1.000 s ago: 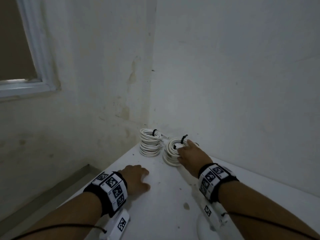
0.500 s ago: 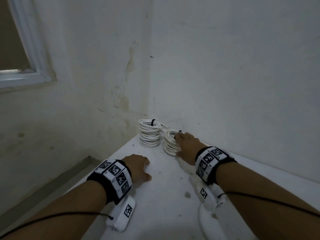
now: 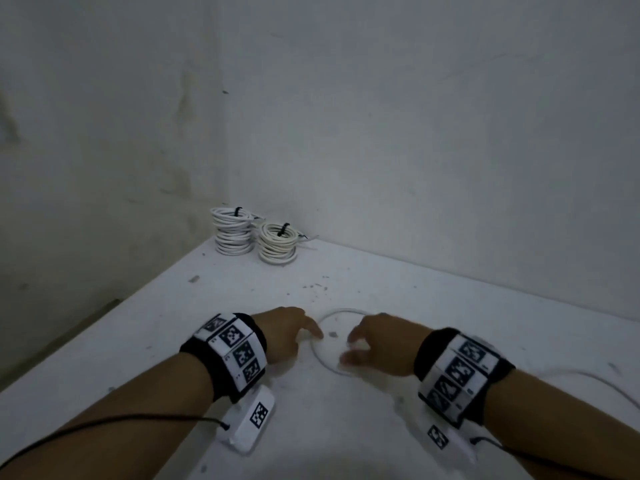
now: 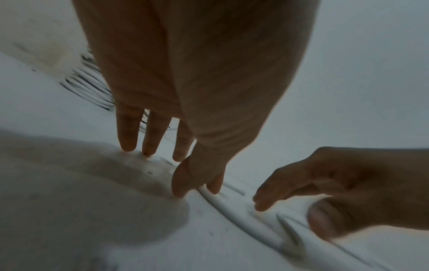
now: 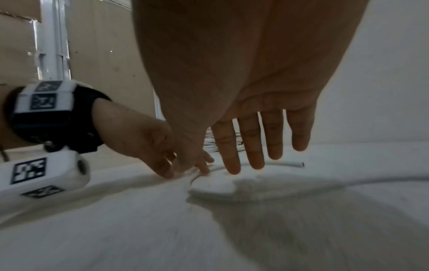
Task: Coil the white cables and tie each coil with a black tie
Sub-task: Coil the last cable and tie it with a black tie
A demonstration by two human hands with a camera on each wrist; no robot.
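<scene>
A: where are the coils?
B: two coil stacks point(image 3: 256, 237) upper centre, side by side in the bench point(image 3: 450, 306) corner.
A: loose cable point(image 3: 341, 311)?
B: lower centre, on the bench between left hand point(image 3: 282, 336) and right hand point(image 3: 381, 344).

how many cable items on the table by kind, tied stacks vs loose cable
tied stacks of coiled white cable with black ties: 2, left stack, right stack
loose white cable lying in a loop between the hands: 1
total: 3
</scene>
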